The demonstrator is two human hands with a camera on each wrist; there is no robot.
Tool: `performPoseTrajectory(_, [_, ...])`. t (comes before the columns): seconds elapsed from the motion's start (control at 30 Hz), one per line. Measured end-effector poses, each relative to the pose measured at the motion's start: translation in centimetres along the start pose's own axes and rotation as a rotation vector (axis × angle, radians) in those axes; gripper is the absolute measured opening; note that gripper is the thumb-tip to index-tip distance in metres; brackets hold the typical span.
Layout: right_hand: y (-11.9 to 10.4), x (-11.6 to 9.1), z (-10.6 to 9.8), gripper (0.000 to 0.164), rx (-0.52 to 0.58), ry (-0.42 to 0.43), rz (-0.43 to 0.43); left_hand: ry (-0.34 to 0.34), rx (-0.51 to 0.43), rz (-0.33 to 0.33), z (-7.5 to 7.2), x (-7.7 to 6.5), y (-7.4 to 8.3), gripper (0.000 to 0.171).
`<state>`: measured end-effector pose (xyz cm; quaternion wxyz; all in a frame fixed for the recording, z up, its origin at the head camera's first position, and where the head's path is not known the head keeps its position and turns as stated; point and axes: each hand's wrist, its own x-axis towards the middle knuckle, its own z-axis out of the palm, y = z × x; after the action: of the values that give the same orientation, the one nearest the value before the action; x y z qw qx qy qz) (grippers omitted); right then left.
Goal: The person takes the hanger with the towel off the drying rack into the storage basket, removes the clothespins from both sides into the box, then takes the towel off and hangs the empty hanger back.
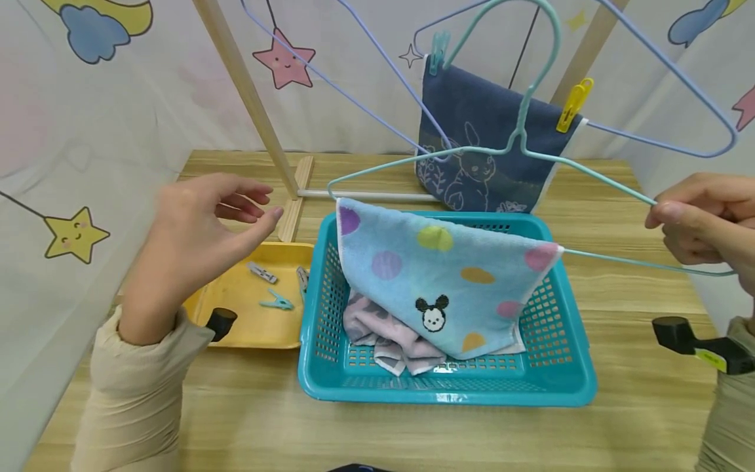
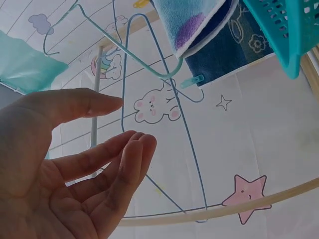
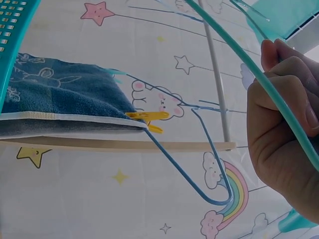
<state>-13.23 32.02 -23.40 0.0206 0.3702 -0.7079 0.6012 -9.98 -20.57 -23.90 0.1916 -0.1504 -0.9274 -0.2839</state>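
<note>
My right hand (image 1: 716,226) grips the right arm of a mint-green clothes hanger (image 1: 522,124), thumb and fingers curled round the wire. Draped over the hanger's bottom bar is a light blue towel (image 1: 407,282) with coloured dots and a mouse face. It hangs above the teal basket (image 1: 448,396), where a crumpled pink-and-grey cloth (image 1: 392,328) lies. Off to the left of the towel, my left hand (image 1: 194,229) is raised with nothing in it, thumb apart from the loosely bent fingers. The left wrist view shows the gap between thumb and fingers (image 2: 107,154).
Left of the basket, a yellow tray (image 1: 253,337) holds several clothespins (image 1: 276,299). Behind, a dark blue rabbit towel (image 1: 460,105) hangs from a blue hanger (image 1: 643,136), clipped by a teal clothespin (image 1: 437,54) and a yellow clothespin (image 1: 574,106). A wooden rack post (image 1: 248,85) rises at the back.
</note>
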Motion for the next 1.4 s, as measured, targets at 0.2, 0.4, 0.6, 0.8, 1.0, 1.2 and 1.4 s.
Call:
performPoseTrajectory(0.2, [0.1, 0.0, -0.2, 0.033, 0.039, -0.008, -0.024, -0.040, -0.034, 0.129, 1.2, 1.2, 1.4, 0.017])
performPoseTrajectory(0.4, [-0.1, 0.1, -0.1, 0.030, 0.081, -0.020, -0.047, -0.100, -0.104, 0.252, 2.5, 2.7, 3.6, 0.015])
performPoseTrajectory(0.6, [-0.4, 0.3, 0.2, 0.029, 0.132, -0.024, -0.073, -0.160, -0.135, 0.378, 3.8, 3.8, 5.8, 0.014])
performPoseTrajectory(0.8, [-0.7, 0.3, 0.1, 0.028, 0.144, -0.028, -0.085, -0.235, -0.142, 0.472, 5.2, 4.4, 7.6, 0.017])
performPoseTrajectory(1.0, [-1.1, 0.4, 0.2, 0.027, 0.150, -0.046, -0.105, -0.303, -0.056, 0.513, 6.6, 4.7, 9.1, 0.029])
performPoseTrajectory(1.2, [-1.1, 0.5, 0.5, 0.027, 0.170, -0.044, -0.130, -0.346, -0.005, 0.530, 8.1, 5.0, 10.0, 0.031])
performPoseTrajectory(1.4, [-1.2, 0.3, 0.4, 0.027, 0.159, -0.033, -0.129, -0.372, 0.026, 0.535, 8.9, 5.3, 10.7, 0.027])
